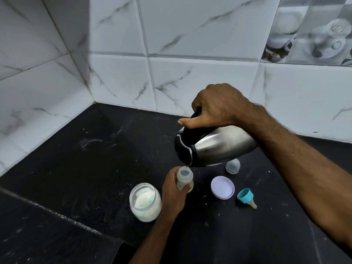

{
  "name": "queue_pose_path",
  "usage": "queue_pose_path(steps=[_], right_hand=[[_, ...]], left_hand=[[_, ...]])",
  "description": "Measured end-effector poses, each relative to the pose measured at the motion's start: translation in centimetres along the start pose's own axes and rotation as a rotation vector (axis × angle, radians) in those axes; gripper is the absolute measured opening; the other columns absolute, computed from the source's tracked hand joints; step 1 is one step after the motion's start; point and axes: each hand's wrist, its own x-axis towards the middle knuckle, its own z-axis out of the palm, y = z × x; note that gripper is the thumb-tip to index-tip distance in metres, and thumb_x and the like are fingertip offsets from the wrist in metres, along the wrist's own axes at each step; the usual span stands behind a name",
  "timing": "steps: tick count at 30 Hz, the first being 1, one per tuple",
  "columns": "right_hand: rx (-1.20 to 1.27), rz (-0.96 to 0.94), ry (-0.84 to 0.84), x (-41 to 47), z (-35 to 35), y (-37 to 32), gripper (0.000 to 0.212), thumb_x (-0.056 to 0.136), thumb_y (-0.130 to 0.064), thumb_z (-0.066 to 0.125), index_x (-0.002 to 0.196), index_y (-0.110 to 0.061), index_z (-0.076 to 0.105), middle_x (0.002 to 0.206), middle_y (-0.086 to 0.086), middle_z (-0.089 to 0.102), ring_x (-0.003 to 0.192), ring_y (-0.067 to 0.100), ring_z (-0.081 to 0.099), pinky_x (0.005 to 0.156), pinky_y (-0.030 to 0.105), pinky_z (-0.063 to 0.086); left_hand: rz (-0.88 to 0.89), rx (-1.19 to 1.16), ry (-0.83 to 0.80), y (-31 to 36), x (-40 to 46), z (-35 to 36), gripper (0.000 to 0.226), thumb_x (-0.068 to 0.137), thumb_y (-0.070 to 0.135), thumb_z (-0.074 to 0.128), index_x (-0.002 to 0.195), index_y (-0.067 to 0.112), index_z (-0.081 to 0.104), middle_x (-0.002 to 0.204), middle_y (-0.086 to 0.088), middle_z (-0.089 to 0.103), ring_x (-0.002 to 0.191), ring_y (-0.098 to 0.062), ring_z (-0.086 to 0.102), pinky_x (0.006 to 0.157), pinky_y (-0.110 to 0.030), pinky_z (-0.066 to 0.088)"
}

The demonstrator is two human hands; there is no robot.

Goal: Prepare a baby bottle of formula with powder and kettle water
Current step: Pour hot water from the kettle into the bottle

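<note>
Looking down from the head camera, the view took in a black countertop (pixel 91 161) set into a corner of white marbled wall tiles (pixel 200 80). The right hand (pixel 219 105) gripped the handle of a steel kettle (pixel 215 145), its fingers curled tight around it and the thumb pressed flat along the top; the kettle was tipped far over to the left, its black lid end hanging just above the baby bottle (pixel 184 178). A thin stream of water ran from the spout into the bottle's open mouth. The left hand (pixel 174 193) held the bottle upright on the counter, fingers wrapped around its body and the thumb pressed against its front. Just left of that hand stood an open glass jar (pixel 145 201) of white powder. To the right of the bottle lay a white jar lid (pixel 222 187), rim up, a clear domed cap (pixel 232 166) near the kettle's underside, and a teal collar with its teat (pixel 246 197), lying tilted on its side.
</note>
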Motion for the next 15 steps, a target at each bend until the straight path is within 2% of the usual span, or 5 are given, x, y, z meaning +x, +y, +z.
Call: queue_pose_path(steps=[11, 15], right_hand=[[-0.006, -0.002, -0.007, 0.07, 0.21, -0.22, 0.067, 0.077, -0.074, 0.050, 0.049, -0.013, 0.044, 0.045, 0.001, 0.041, 0.049, 0.016, 0.038, 0.051, 0.026, 0.024], [-0.003, -0.010, -0.009, 0.16, 0.16, -0.28, 0.067, 0.078, -0.073, 0.051, 0.049, -0.014, 0.043, 0.045, 0.001, 0.041, 0.048, 0.017, 0.038, 0.051, 0.026, 0.025]], left_hand=[[0.005, 0.028, -0.004, 0.13, 0.05, -0.08, 0.061, 0.075, 0.011, 0.082, 0.117, 0.044, 0.052, 0.118, 0.019, 0.063, 0.112, 0.001, 0.059, 0.101, -0.032, 0.051], [-0.007, 0.035, -0.006, 0.06, 0.11, -0.07, 0.060, 0.075, 0.011, 0.083, 0.120, 0.039, 0.054, 0.120, 0.017, 0.062, 0.114, -0.003, 0.059, 0.102, -0.035, 0.051]])
